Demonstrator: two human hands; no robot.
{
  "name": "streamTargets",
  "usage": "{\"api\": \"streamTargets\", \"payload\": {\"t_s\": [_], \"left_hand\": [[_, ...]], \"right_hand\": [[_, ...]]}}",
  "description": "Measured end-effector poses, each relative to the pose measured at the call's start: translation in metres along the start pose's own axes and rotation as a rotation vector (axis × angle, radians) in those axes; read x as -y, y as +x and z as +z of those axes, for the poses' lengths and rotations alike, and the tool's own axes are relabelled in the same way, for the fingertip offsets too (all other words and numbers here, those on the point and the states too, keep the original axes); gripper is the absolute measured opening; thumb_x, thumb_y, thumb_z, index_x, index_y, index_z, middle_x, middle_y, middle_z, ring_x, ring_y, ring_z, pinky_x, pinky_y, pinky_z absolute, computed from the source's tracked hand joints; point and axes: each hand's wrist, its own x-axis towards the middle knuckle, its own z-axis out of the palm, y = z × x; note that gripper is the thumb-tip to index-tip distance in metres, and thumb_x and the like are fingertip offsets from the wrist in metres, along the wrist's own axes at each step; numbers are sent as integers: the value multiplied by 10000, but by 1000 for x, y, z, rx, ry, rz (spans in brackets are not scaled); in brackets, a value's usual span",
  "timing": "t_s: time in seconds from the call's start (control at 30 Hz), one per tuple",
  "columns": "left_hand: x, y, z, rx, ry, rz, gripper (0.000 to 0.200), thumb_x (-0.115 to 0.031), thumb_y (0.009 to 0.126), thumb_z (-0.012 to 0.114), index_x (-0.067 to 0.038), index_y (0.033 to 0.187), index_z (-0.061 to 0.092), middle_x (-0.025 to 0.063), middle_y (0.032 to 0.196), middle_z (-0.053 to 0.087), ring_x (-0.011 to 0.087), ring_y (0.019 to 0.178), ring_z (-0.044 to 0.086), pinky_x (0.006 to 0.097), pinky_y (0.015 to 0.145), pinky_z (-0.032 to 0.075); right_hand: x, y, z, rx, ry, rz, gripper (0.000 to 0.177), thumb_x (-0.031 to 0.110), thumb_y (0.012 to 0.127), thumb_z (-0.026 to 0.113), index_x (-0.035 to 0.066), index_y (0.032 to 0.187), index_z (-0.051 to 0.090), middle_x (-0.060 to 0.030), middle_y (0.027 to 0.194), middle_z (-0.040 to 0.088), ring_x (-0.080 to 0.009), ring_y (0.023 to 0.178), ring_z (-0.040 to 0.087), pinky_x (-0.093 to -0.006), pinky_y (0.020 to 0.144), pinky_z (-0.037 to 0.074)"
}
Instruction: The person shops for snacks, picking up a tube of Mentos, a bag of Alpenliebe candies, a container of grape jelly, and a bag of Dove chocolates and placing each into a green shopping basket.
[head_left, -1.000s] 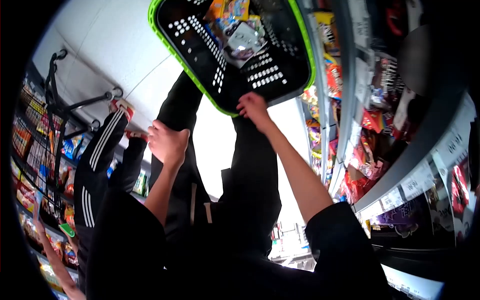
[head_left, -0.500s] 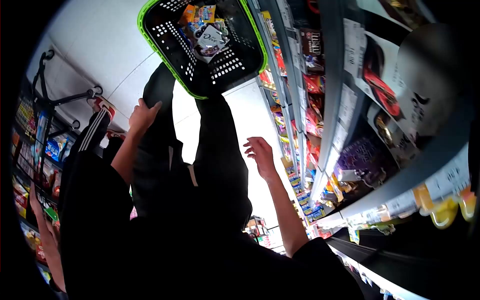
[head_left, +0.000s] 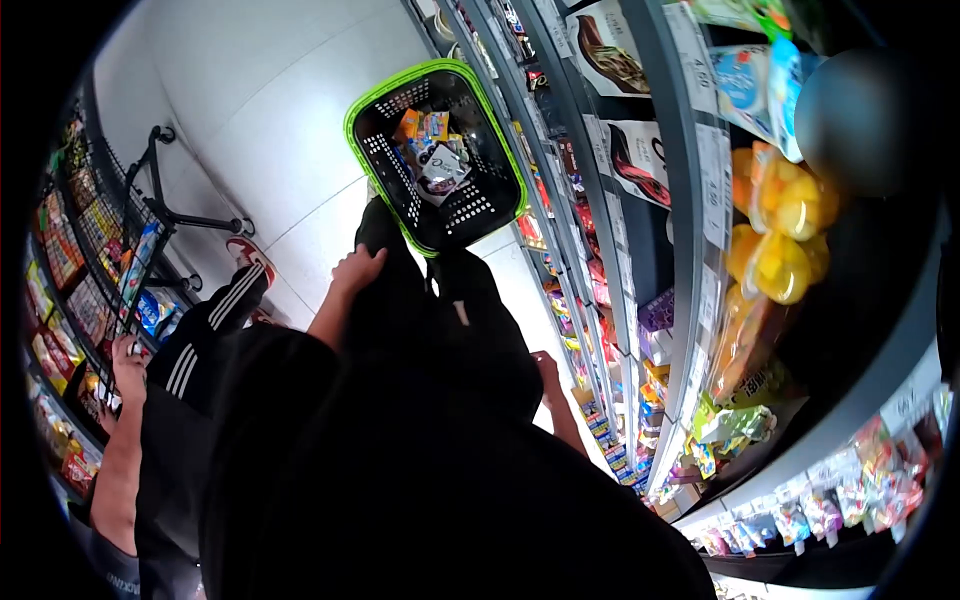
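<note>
Your left hand [head_left: 358, 270] sits just left of the frame's middle. The forearm runs up from your dark sleeve, and the palm is laid on your black trouser leg [head_left: 400, 300]. Its fingers are spread loosely over the cloth, pointing up the frame, and they grip nothing. Your right hand [head_left: 548, 368] is lower and right of centre, at your side. Only its back and wrist show past your body, so you cannot tell whether its fingers are curled or spread. The green-rimmed black basket [head_left: 395, 175] stands on the pale floor [head_left: 250, 110] in the upper middle of the frame, just beyond your legs and apart from both hands. It holds a small pile of bright snack packets [head_left: 432, 150], and its near corner almost meets your trouser leg. Its right rim lies close against the foot of the shelves [head_left: 690, 200]. These fill the whole right side of the frame, with yellow bags [head_left: 780, 230] on an upper tier, so there is little free room on that side. At the left edge, another person's striped trouser leg [head_left: 205, 330] and red shoe [head_left: 248, 255] stand near your left arm. That person's hand [head_left: 128, 358] is at the snack rack [head_left: 70, 270], beside a black trolley frame [head_left: 165, 200]. The widest bare floor is in the upper left of the frame, between the trolley and the basket.
</note>
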Motion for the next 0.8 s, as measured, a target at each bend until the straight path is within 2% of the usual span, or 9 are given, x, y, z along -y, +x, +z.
{"api": "streamTargets", "payload": {"t_s": [0.13,0.17,0.2,0.3,0.37,0.43,0.5,0.6,0.8], "left_hand": [[-23,-3,-10,-22,102,82,698,-603,843,445,-75,1300,466,217,1257,547,402,1176,512,530,983,377],[-29,-4,-11,-44,110,101,686,-587,835,467,-85,1303,467,203,1279,536,389,1183,510,523,969,397],[-34,-13,-20,-28,132,156,654,-560,826,496,-87,1278,495,193,1303,519,400,1169,519,514,946,424],[-41,-18,-27,-97,84,254,594,-504,818,539,-71,1225,535,194,1255,555,394,1136,542,475,934,448],[-31,14,-15,-133,-67,360,563,-467,820,544,-52,1200,554,214,1197,587,369,1134,546,430,944,445],[-30,-4,-28,-120,-150,394,523,-429,825,540,-40,1172,586,222,1167,601,365,1121,555,409,945,444],[-17,-8,-26,-212,-207,384,488,-398,823,548,-24,1130,609,226,1109,627,363,1083,579,395,935,449],[14,2,-22,-223,-368,422,474,-396,819,550,-18,1097,625,234,1074,638,359,1063,590,392,921,455],[58,-32,-8,-376,-451,308,423,-339,778,560,5,1006,654,244,979,659,371,974,622,393,880,474]], "right_hand": [[70,12,-4,-2,-327,-117,219,243,922,532,37,974,584,-56,809,607,-118,697,562,-258,627,457],[93,15,2,-82,-40,155,185,202,895,543,51,992,586,-61,819,625,-136,692,588,-263,614,466],[107,21,-1,-69,200,131,175,182,883,550,65,1006,592,-58,857,640,-139,706,603,-268,610,475],[140,72,-20,2,447,-159,121,144,894,540,88,995,576,-45,874,623,-116,672,562,-235,603,459],[234,43,6,-225,695,-321,210,107,863,599,94,1064,540,-49,852,599,-138,632,566,-269,586,481],[281,43,2,-303,624,-458,389,59,852,609,103,1205,454,-89,910,632,-137,714,595,-253,604,499],[313,58,-11,-253,814,-413,282,86,848,647,81,1121,576,-57,871,622,-131,720,598,-251,624,503],[343,64,-8,-330,563,-461,252,207,855,683,100,1077,630,-7,990,620,-118,884,582,-244,759,456],[350,103,-7,-321,375,-429,435,321,828,712,104,1187,597,4,1111,602,-132,966,560,-282,806,449]]}}
